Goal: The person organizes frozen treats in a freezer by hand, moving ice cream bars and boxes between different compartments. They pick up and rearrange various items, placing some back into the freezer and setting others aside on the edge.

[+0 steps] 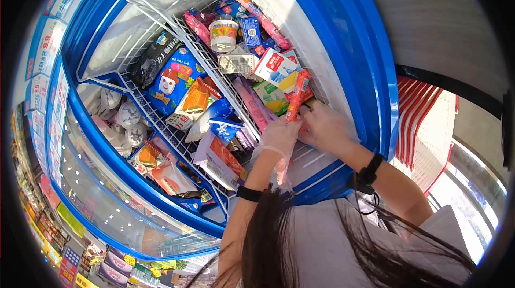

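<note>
Both of my hands wear thin clear gloves and reach into a blue-rimmed chest freezer (370, 73). My left hand (278, 137) is closed on the lower part of a long red-and-pink wrapped package (296, 96). Right beside it, my right hand (326, 127) has its fingers bent in at the same package's lower end; whether they grip it is hard to tell. Beyond the hands lie a white box with a red and blue print (274, 66) and a green packet (272, 96). A long pink package (252, 103) rests to the left of my left hand.
White wire dividers (214, 76) split the freezer. A white tub (223, 35), a blue bag (174, 80) and round white packages (129, 115) lie inside. Stacked red-edged baskets (424, 132) stand at the right. Glass (112, 181) curves along the freezer's left side.
</note>
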Available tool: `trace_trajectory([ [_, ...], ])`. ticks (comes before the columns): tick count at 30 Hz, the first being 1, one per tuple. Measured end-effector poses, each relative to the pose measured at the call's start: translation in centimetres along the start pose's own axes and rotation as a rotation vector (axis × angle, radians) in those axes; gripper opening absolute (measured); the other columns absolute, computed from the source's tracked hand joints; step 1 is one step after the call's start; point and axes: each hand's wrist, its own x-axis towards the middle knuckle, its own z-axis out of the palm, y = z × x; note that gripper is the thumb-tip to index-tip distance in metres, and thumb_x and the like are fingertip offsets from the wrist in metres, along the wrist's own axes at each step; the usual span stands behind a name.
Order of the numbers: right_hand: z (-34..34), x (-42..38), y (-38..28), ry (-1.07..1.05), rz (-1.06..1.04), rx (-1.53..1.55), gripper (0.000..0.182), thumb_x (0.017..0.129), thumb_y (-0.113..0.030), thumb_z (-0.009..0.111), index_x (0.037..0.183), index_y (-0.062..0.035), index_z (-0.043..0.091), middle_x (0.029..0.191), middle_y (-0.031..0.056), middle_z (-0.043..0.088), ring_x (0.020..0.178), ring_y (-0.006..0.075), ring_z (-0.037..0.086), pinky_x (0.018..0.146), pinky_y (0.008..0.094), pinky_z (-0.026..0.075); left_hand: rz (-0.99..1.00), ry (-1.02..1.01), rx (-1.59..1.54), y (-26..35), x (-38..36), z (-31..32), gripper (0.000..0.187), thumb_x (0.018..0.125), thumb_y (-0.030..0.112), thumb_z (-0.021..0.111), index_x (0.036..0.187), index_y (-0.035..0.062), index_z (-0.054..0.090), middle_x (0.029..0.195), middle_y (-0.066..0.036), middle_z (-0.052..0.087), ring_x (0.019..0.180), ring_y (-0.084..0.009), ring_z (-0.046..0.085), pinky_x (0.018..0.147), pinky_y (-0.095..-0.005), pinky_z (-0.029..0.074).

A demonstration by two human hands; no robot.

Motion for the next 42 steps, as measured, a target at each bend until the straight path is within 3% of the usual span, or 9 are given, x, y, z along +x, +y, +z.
trace_trajectory([
  [10,4.2,0.5,-1.6,0.009,0.010,-0.217,0.021,0.081,-0.015,0.057,0.093,0.0012,0.063,0.086,0.0139,0.057,0.083,0.0270,0.062,0.064,0.0391,0.052,0.271,0.256,0.012,-1.4,-6.2,-5.7,0.027,0.087,0.013,0.056,0.112,0.0108,0.063,0.100,-0.021,0.061,0.083,-0.0407,0.062,0.072,-0.0482,0.049],
  [12,3.9,0.5,-1.8,0.042,-0.110,-0.317,0.020,0.082,-0.013,0.055,0.092,0.0017,0.063,0.084,0.0142,0.057,0.083,0.0265,0.062,0.065,0.0383,0.052,0.302,0.396,0.437,-0.2,-7.5,-7.2,0.024,0.088,0.019,0.057,0.107,0.0055,0.063,0.090,-0.023,0.061,0.080,-0.0407,0.061,0.071,-0.0482,0.048],
  [13,3.7,0.7,-1.7,-0.016,-0.155,-0.392,0.020,0.082,-0.013,0.055,0.094,0.0010,0.063,0.084,0.0137,0.058,0.084,0.0262,0.062,0.065,0.0379,0.052,-0.242,0.301,-0.166,2.3,-7.1,-8.0,0.029,0.089,0.026,0.059,0.103,0.0020,0.063,0.082,-0.025,0.060,0.079,-0.0419,0.061,0.070,-0.0486,0.046],
  [22,2.2,1.4,-1.0,-0.026,-0.135,-0.182,0.017,0.084,-0.016,0.056,0.096,-0.0070,0.065,0.089,0.0114,0.064,0.083,0.0293,0.066,0.066,0.0430,0.053,-0.329,0.385,-0.176,0.4,-8.1,-4.7,0.041,0.085,0.039,0.060,0.097,0.0002,0.065,0.074,-0.027,0.063,0.077,-0.0453,0.063,0.070,-0.0491,0.048],
  [28,-0.7,-0.1,-2.3,-0.264,-0.089,-0.104,0.015,0.083,-0.022,0.058,0.087,-0.0092,0.065,0.090,0.0166,0.067,0.079,0.0322,0.067,0.065,0.0446,0.054,-0.005,0.214,-0.183,-7.0,-8.9,1.1,0.020,0.086,0.023,0.060,0.106,0.0190,0.064,0.097,-0.021,0.062,0.077,-0.0424,0.063,0.065,-0.0514,0.050],
  [32,1.0,-1.1,-3.6,-0.335,-0.099,0.074,0.016,0.082,-0.021,0.059,0.083,-0.0068,0.066,0.084,0.0192,0.067,0.078,0.0336,0.068,0.064,0.0454,0.054,0.006,0.272,0.300,-4.3,-9.4,-0.7,0.027,0.084,0.021,0.061,0.111,0.0205,0.062,0.099,-0.019,0.062,0.078,-0.0424,0.062,0.067,-0.0540,0.047],
  [34,3.1,-1.2,-3.8,-0.323,-0.123,0.058,0.017,0.082,-0.021,0.059,0.087,-0.0064,0.065,0.084,0.0187,0.068,0.077,0.0344,0.068,0.065,0.0457,0.055,-0.018,0.272,0.136,-4.5,-8.8,-0.5,0.028,0.083,0.022,0.062,0.111,0.0201,0.063,0.099,-0.018,0.063,0.077,-0.0418,0.062,0.068,-0.0534,0.048],
  [36,4.7,-1.5,-4.2,-0.298,-0.141,0.048,0.019,0.082,-0.021,0.059,0.091,-0.0060,0.065,0.084,0.0182,0.068,0.076,0.0352,0.068,0.066,0.0459,0.055,-0.568,0.172,-0.491,-1.0,-7.9,-2.4,0.024,0.084,0.024,0.063,0.106,0.0175,0.066,0.100,-0.014,0.064,0.077,-0.0352,0.065,0.069,-0.0480,0.050],
  [42,5.3,-1.9,-5.6,-0.350,-0.155,0.024,0.024,0.079,-0.013,0.058,0.101,-0.0045,0.059,0.086,0.0164,0.068,0.077,0.0341,0.068,0.066,0.0443,0.055,-0.284,0.302,-0.254,-6.0,-7.5,-0.7,0.017,0.089,0.023,0.059,0.098,0.0142,0.069,0.102,-0.012,0.065,0.080,-0.0249,0.066,0.072,-0.0377,0.051],
])
